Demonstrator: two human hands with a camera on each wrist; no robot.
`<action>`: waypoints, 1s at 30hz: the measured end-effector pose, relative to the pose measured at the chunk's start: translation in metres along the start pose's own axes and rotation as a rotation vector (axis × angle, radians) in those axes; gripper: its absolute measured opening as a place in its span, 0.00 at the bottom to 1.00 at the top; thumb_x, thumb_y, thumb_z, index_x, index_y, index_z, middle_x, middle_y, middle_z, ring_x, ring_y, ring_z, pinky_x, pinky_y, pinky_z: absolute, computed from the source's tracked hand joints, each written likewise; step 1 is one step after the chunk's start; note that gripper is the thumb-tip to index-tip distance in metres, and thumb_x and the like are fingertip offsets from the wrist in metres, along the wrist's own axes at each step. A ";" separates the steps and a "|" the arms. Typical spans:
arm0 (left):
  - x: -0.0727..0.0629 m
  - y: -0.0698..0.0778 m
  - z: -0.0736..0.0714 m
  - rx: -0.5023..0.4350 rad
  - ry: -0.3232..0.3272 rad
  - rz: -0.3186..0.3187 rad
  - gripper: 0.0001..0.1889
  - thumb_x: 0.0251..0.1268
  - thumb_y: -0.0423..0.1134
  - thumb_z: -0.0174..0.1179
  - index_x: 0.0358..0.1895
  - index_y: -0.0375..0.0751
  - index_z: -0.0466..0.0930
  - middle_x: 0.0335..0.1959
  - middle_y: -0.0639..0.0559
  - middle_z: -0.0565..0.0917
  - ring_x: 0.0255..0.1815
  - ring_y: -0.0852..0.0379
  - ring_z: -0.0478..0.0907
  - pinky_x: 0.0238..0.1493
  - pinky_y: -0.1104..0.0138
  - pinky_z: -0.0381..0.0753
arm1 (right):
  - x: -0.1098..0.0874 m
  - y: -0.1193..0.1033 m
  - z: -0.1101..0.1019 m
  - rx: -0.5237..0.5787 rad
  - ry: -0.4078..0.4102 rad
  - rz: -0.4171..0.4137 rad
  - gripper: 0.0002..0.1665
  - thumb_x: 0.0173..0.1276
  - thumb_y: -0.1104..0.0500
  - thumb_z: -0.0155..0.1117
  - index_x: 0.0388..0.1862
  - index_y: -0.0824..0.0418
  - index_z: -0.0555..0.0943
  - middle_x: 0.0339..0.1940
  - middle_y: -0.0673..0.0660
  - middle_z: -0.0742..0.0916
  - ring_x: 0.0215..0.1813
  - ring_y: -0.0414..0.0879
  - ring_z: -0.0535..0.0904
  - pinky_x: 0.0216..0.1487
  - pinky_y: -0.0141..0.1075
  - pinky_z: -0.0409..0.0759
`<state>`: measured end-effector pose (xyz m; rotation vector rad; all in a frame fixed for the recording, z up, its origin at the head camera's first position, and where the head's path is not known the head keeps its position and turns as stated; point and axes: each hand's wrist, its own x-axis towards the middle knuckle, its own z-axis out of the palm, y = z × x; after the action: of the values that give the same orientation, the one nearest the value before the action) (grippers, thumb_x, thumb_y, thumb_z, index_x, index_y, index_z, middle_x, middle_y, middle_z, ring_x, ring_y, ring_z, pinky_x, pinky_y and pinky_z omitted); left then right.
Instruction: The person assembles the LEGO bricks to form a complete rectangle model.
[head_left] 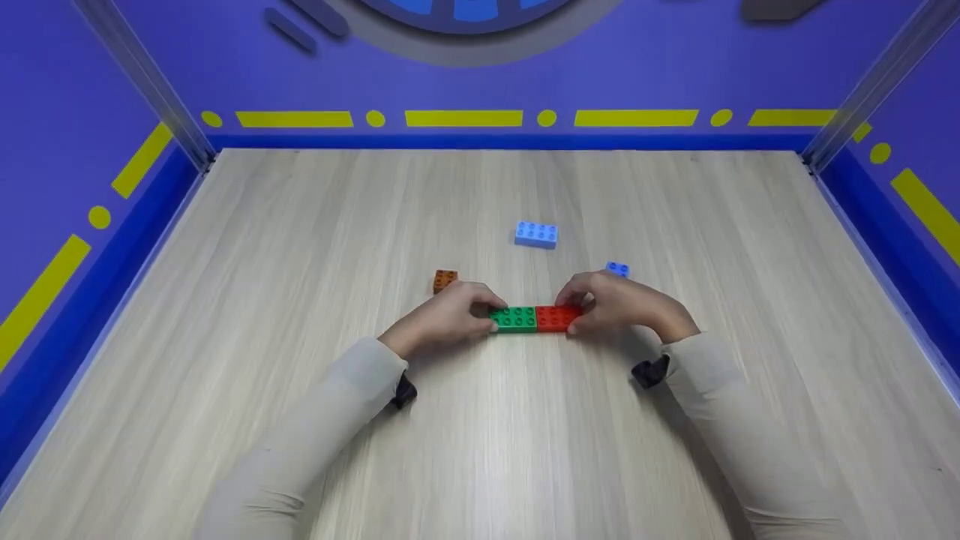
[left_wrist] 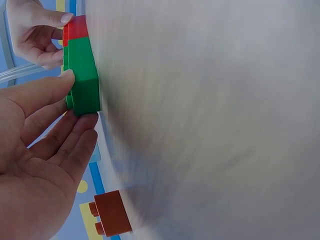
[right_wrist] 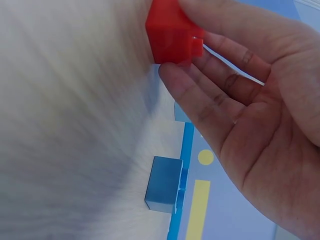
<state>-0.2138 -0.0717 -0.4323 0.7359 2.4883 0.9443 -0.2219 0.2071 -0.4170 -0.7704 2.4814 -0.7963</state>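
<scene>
A green toy brick (head_left: 514, 319) and a red toy brick (head_left: 553, 319) lie end to end on the table, touching, studs up. My left hand (head_left: 450, 313) pinches the outer end of the green brick between thumb and fingers. At the other end, my right hand (head_left: 616, 301) grips the red brick the same way. From the left wrist, the green brick (left_wrist: 84, 75) shows its long side, with the red one (left_wrist: 77, 27) beyond it. The right wrist view has the red brick (right_wrist: 172, 35) under the thumb, its far part out of frame.
Behind my left hand sits a brown brick (head_left: 445, 280). A light blue brick (head_left: 535, 235) lies farther back near the middle, and a smaller blue brick (head_left: 618, 268) is partly hidden behind my right hand. Purple-blue panels (head_left: 480, 90) wall the wooden table (head_left: 480, 450).
</scene>
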 end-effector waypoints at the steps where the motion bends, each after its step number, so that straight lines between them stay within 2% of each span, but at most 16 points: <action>1: 0.000 0.000 0.001 0.005 0.003 -0.008 0.17 0.62 0.35 0.64 0.54 0.40 0.83 0.52 0.50 0.83 0.56 0.54 0.75 0.62 0.60 0.71 | 0.000 0.000 0.000 0.003 -0.002 0.001 0.21 0.55 0.62 0.74 0.48 0.62 0.82 0.47 0.58 0.85 0.50 0.52 0.80 0.54 0.47 0.79; 8: 0.001 0.004 0.002 0.026 0.005 -0.052 0.17 0.61 0.34 0.64 0.54 0.42 0.83 0.50 0.52 0.83 0.53 0.56 0.74 0.59 0.61 0.72 | 0.000 -0.001 0.001 -0.002 -0.014 0.000 0.21 0.55 0.62 0.74 0.49 0.62 0.82 0.48 0.58 0.85 0.50 0.51 0.80 0.54 0.47 0.79; 15: 0.002 0.007 0.002 0.054 -0.003 -0.048 0.17 0.61 0.33 0.63 0.55 0.39 0.82 0.50 0.50 0.83 0.52 0.56 0.75 0.57 0.62 0.74 | 0.002 -0.003 -0.001 -0.012 -0.018 0.009 0.24 0.58 0.55 0.73 0.53 0.61 0.82 0.50 0.57 0.85 0.51 0.50 0.80 0.55 0.47 0.78; 18: 0.002 0.009 0.002 0.059 -0.002 -0.049 0.17 0.61 0.32 0.62 0.55 0.39 0.82 0.50 0.49 0.83 0.52 0.55 0.75 0.56 0.62 0.74 | 0.003 -0.004 -0.004 0.007 -0.019 0.015 0.25 0.60 0.55 0.71 0.56 0.62 0.80 0.51 0.58 0.85 0.52 0.51 0.80 0.56 0.48 0.78; 25: 0.000 0.010 0.002 0.041 0.002 -0.062 0.17 0.62 0.32 0.62 0.55 0.39 0.82 0.50 0.49 0.82 0.52 0.54 0.75 0.56 0.62 0.74 | 0.008 -0.006 -0.014 -0.007 0.025 0.001 0.27 0.63 0.55 0.68 0.59 0.65 0.78 0.56 0.62 0.83 0.59 0.58 0.78 0.61 0.51 0.75; 30: 0.001 0.010 0.002 0.039 0.004 -0.063 0.17 0.62 0.32 0.62 0.55 0.39 0.82 0.50 0.49 0.82 0.52 0.54 0.74 0.56 0.61 0.74 | 0.013 -0.006 -0.020 0.001 0.075 0.029 0.28 0.63 0.56 0.68 0.61 0.65 0.77 0.58 0.62 0.82 0.61 0.59 0.76 0.63 0.53 0.72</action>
<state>-0.2097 -0.0637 -0.4266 0.6644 2.5244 0.8785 -0.2409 0.2031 -0.4011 -0.7153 2.5517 -0.8307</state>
